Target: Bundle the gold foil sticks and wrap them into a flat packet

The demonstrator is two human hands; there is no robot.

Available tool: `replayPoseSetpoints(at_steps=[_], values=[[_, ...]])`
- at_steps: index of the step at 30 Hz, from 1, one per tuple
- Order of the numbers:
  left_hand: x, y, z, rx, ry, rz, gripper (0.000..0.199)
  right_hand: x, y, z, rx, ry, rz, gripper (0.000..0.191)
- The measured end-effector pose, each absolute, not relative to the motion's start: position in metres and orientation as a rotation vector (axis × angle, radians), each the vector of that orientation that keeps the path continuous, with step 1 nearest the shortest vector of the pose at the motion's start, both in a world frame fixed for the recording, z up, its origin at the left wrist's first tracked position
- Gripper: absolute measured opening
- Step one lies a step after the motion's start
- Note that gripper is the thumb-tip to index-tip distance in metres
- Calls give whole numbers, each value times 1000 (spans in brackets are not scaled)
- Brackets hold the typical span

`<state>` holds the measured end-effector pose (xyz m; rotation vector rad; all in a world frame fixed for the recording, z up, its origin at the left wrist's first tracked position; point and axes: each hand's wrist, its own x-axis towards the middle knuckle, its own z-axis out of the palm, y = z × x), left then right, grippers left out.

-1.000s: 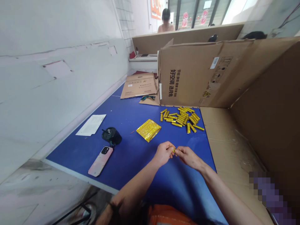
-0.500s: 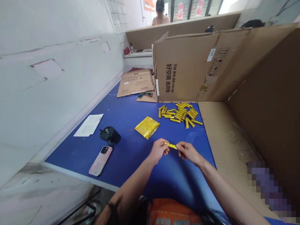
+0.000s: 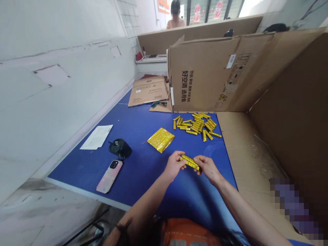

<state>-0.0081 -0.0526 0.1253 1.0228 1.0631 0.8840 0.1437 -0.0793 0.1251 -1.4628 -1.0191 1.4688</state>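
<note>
My left hand (image 3: 175, 165) and my right hand (image 3: 207, 168) face each other above the blue table (image 3: 143, 171). Between them they pinch a gold foil stick bundle (image 3: 189, 162), apparently two sticks lying side by side, tilted downward to the right. Beyond my hands lies a loose pile of gold foil sticks (image 3: 196, 124), not touching them. A flat gold foil packet (image 3: 161, 140) rests to the upper left of my left hand.
A phone in a pink case (image 3: 109, 176), a black lidded cup (image 3: 120, 149) and white papers (image 3: 96, 137) lie left on the table. Upright cardboard panels (image 3: 205, 73) wall the far and right sides. A person (image 3: 175, 17) sits far behind.
The single thin gold stick between my hands now looks like a wider bundle of about two sticks. The view has barely shifted, and the pile and packet stay put.
</note>
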Motion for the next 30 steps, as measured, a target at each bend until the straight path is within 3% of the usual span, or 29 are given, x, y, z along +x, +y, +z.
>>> replayPoseSetpoints(at_steps=[3,8,19,30], values=[[-8,-55,134,1081,1027,857,40,145,-78,129,-1443,-946,1473,33],[-6,-58,141,1083,1029,832,20,148,-81,140,-1352,-792,1488,38],[-1,-65,140,1005,1165,926,26,148,-92,149,-1336,-899,1360,33],[-4,-64,152,861,1107,872,26,157,-90,147,-1257,-917,1497,29]])
